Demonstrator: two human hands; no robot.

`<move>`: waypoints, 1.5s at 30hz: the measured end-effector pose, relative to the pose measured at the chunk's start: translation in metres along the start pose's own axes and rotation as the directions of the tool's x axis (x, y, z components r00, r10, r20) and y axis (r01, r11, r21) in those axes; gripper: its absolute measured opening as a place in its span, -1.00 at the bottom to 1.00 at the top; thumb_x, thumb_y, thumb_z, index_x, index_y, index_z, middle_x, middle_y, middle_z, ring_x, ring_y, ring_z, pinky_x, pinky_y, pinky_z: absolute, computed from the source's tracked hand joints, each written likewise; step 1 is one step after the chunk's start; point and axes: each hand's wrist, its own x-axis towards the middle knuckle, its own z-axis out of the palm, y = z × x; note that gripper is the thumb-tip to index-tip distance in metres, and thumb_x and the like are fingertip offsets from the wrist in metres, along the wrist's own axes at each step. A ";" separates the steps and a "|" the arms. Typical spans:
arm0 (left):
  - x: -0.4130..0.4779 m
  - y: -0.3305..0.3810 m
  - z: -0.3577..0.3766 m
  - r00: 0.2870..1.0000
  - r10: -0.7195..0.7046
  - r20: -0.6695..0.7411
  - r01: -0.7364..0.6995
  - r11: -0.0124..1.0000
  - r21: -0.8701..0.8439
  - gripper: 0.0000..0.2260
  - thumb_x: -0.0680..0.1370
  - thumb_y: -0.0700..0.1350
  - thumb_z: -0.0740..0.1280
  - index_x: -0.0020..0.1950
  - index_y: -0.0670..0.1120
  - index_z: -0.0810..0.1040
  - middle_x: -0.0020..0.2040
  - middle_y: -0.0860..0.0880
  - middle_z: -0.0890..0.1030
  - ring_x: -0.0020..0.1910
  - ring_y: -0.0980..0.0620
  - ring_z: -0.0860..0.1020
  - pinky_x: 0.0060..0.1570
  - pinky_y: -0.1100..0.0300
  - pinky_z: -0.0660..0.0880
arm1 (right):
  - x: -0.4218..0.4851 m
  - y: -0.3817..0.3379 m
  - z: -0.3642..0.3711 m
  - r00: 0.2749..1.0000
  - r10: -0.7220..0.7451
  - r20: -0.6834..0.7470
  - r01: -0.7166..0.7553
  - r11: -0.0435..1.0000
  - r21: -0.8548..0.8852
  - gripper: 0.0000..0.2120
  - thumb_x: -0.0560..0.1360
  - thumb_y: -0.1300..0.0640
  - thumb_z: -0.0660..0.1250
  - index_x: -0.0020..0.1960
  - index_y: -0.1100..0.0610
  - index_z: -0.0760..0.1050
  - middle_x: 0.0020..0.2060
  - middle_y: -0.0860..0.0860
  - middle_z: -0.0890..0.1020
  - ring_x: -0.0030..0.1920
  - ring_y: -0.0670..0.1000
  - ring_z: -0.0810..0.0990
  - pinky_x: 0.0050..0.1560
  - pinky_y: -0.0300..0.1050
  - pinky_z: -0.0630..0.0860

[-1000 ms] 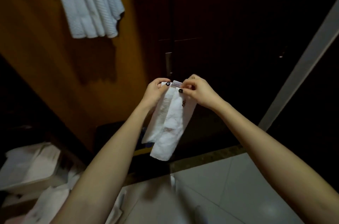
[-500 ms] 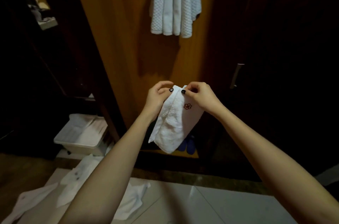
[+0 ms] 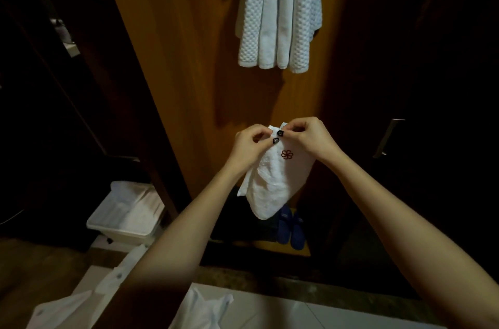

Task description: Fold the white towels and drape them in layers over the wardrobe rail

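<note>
Small white flower-embroidered towel (image 3: pixel 272 183) held up!
Left grip (image 3: pixel 249 145) and right grip (image 3: pixel 310 139) pinch its top edge; white waffle-weave towels (image 3: pixel 279 13) hang at twelve o'clock.

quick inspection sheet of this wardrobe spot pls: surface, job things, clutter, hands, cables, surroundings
surface: pale tiled floor, partly covered by white items
job's things: small white towel with a dark flower emblem, folded, hanging from both hands; folded white towels hang above it, rail out of view
clutter: white bin holding white cloth; blue slippers at the wardrobe bottom
grippers: left hand and right hand pinch the small towel's top edge, fingers curled
cables: nothing seen
surroundings: wooden wardrobe panel; dark door with a metal handle at the right
</note>
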 end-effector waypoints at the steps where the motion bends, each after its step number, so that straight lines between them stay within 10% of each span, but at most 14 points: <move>1: 0.006 -0.001 0.001 1.000 -0.005 -0.020 0.004 1.000 -0.022 -0.95 0.49 -0.23 0.44 -0.06 -0.16 0.65 -0.12 -0.04 0.65 -0.10 0.08 0.59 -0.07 0.21 0.51 | 0.005 0.000 -0.003 1.000 -0.007 -0.003 0.007 1.000 -0.019 -0.85 0.51 0.08 0.42 -0.20 0.10 0.65 -0.32 -0.10 0.62 -0.29 -0.22 0.54 -0.31 -0.44 0.39; 12: 0.048 -0.024 -0.003 0.970 -0.225 -0.088 0.184 0.923 -0.338 -0.96 0.53 -0.20 0.40 -0.08 -0.13 0.65 -0.12 -0.10 0.67 -0.14 0.07 0.63 -0.13 0.23 0.57 | 0.014 0.027 -0.031 0.975 0.213 0.061 -0.180 0.922 -0.344 -0.71 0.48 0.00 0.45 -0.30 0.18 0.58 -0.45 0.03 0.46 -0.43 -0.02 0.34 -0.42 -0.13 0.22; 28: 0.062 -0.031 -0.016 0.964 -0.262 -0.042 0.215 0.866 -0.451 -0.90 0.52 -0.29 0.37 -0.17 -0.13 0.55 -0.24 -0.02 0.63 -0.27 0.16 0.61 -0.28 0.30 0.51 | 0.025 0.016 -0.008 0.957 -0.018 -0.289 -0.071 0.953 -0.295 -0.82 0.47 0.13 0.46 -0.12 0.21 0.51 -0.34 -0.03 0.50 -0.31 -0.07 0.46 -0.34 -0.24 0.34; 35: 0.066 -0.025 -0.020 0.978 -0.202 -0.053 0.154 0.868 -0.472 -0.80 0.52 -0.36 0.35 0.07 -0.12 0.47 -0.22 -0.05 0.60 -0.29 0.19 0.61 -0.29 0.32 0.50 | 0.031 0.015 -0.010 0.948 0.104 -0.299 -0.111 0.994 -0.005 -0.76 0.45 0.16 0.48 -0.01 0.16 0.44 -0.19 -0.04 0.54 -0.24 -0.11 0.49 -0.34 -0.34 0.42; 40: 0.073 -0.026 -0.029 0.985 -0.164 0.044 0.170 0.941 -0.293 -0.83 0.52 -0.29 0.37 0.07 -0.09 0.61 -0.05 -0.02 0.64 0.01 0.09 0.60 -0.05 0.30 0.55 | 0.029 0.022 -0.023 0.975 0.220 0.012 -0.208 0.899 0.385 -0.90 0.45 0.24 0.45 -0.14 0.24 0.54 -0.17 0.11 0.65 -0.11 0.10 0.64 -0.04 -0.01 0.56; 45: 0.074 -0.021 -0.034 0.982 -0.164 0.094 0.184 0.947 -0.263 -0.90 0.53 -0.27 0.38 0.02 -0.14 0.62 -0.18 -0.02 0.64 -0.33 0.19 0.53 -0.33 0.40 0.45 | 0.022 0.017 -0.025 0.978 0.194 0.077 -0.201 0.772 0.604 -0.83 0.53 0.30 0.30 -0.22 0.18 0.39 -0.33 0.01 0.61 -0.28 -0.04 0.61 -0.29 -0.23 0.53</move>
